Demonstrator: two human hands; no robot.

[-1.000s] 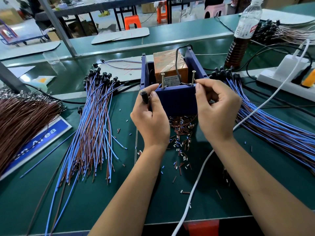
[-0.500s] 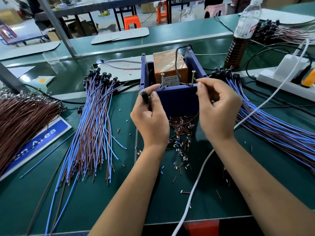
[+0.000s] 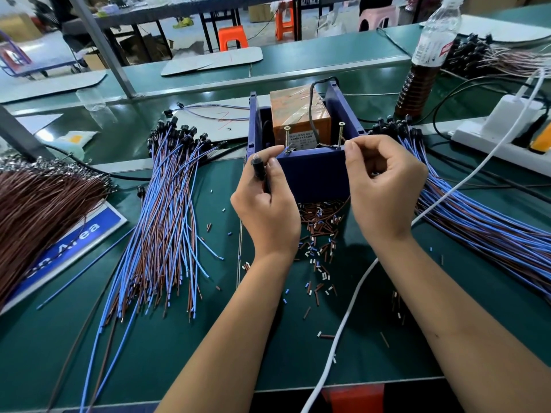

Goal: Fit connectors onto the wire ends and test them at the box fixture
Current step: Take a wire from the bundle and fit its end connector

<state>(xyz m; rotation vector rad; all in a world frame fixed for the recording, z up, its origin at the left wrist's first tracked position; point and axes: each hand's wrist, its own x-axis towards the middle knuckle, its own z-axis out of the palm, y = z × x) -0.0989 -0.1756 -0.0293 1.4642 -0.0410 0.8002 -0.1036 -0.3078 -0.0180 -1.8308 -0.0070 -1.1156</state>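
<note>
Far left: a thick bundle of brown wires (image 3: 35,210) overlies a blue-and-white printed sign (image 3: 74,248) on the green bench mat (image 3: 179,338). Beside it, a fanned sheaf of blue and brown wires with black connectors at their far ends (image 3: 161,222) lies with its stripped tips toward the viewer.

Centre: the left hand (image 3: 265,204) is raised at the near-left corner of the open-topped blue plastic box fixture (image 3: 313,174); its curled fingers grip a black cylindrical connector (image 3: 258,166), while thumb and forefinger pinch a thin wire end against the left upright screw (image 3: 287,138). The right hand (image 3: 384,186), fingers curled, pinches a wire end at the right upright screw (image 3: 340,135); the wire itself is too fine to trace.

The box fixture contains an orange, tape-wrapped block (image 3: 298,114) with a black cable (image 3: 311,105) looped over it. Just in front of the box, between the forearms, lies a scatter of cut brown and blue insulation scraps (image 3: 319,234).

Right: a white cable (image 3: 343,323) crosses the mat beneath the right forearm. A second sheaf of blue and brown connector-fitted wires (image 3: 483,231) spreads rightward, near a white power strip (image 3: 501,138) and a clear plastic bottle of dark liquid (image 3: 423,70).
</note>
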